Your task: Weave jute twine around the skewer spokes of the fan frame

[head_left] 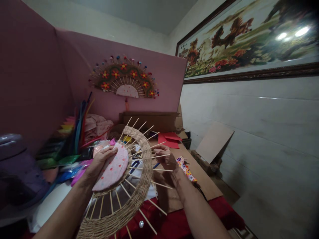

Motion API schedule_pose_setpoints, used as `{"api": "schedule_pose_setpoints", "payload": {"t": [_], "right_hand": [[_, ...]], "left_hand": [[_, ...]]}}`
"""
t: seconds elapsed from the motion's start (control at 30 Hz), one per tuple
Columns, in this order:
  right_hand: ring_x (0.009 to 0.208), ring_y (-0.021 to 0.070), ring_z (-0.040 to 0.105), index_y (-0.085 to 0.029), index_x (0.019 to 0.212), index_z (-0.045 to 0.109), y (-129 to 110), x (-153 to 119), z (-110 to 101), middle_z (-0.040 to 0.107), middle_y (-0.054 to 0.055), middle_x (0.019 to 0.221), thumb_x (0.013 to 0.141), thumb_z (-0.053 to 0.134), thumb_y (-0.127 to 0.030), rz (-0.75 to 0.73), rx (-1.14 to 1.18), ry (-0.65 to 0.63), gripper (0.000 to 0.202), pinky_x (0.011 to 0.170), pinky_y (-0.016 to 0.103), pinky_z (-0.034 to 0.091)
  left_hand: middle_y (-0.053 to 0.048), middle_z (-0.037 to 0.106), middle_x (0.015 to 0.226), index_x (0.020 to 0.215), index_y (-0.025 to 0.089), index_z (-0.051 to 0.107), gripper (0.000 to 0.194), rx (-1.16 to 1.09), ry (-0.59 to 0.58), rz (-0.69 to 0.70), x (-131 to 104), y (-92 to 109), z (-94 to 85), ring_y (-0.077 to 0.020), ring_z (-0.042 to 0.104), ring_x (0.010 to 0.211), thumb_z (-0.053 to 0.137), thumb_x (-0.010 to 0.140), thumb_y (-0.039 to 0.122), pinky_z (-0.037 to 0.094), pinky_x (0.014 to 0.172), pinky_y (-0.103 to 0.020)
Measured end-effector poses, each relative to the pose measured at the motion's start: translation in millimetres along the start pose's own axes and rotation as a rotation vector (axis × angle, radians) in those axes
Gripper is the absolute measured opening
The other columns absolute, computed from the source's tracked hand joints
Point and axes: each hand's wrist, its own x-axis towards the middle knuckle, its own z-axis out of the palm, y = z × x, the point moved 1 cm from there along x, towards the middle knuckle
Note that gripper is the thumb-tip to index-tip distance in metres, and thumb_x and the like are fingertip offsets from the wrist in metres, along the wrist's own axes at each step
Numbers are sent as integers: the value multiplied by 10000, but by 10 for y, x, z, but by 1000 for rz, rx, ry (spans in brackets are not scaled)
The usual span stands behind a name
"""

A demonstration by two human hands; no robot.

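A half-round woven fan of straw cord and thin wooden sticks is tilted in front of me. Its inner half-circle is covered with pink dotted cloth. My left hand grips the fan by this cloth part, thumb on top and the other fingers hidden behind. At the outer edge of the weave, my right hand is closed in a pinch among the stick ends. What those fingers hold is too small to make out. Bare stick tips stick out past the woven band.
A finished flowered fan hangs on the pink board behind. Red paper and a flower-patterned item lie on the cardboard at right. Bagged craft supplies crowd the left, near a purple container. A red cloth covers the table's front.
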Motion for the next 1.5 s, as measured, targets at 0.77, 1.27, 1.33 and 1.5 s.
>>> {"api": "schedule_pose_setpoints", "payload": {"t": [0.77,1.27,1.33,1.5], "right_hand": [[424,50,247,-136,630,613,-34,-1,-67,316,-67,447,693,591,-199,-145,184,-12,91,418,204,187],[379,28,241,-174,646,502,-22,45,-136,386,-85,454,650,681,-245,-217,191,162,192,380,174,135],[378,27,243,-172,630,482,-18,39,-134,402,-79,455,664,671,-270,-209,167,160,215,377,174,145],[369,32,250,-186,707,487,-40,44,-130,400,-89,438,673,663,-279,-233,147,182,202,375,167,153]], "left_hand": [[16,623,621,751,134,591,338,7,153,16,79,33,-121,-105,546,478,759,496,278,418,415,-179],[4,655,609,723,139,671,327,29,317,64,166,14,-178,-98,567,502,773,426,229,430,441,-161],[2,655,602,715,136,668,313,16,333,62,159,25,-177,-99,563,483,763,427,214,426,428,-165],[3,652,588,738,135,662,290,-13,316,63,141,44,-161,-102,563,465,734,462,185,426,419,-169]]}}
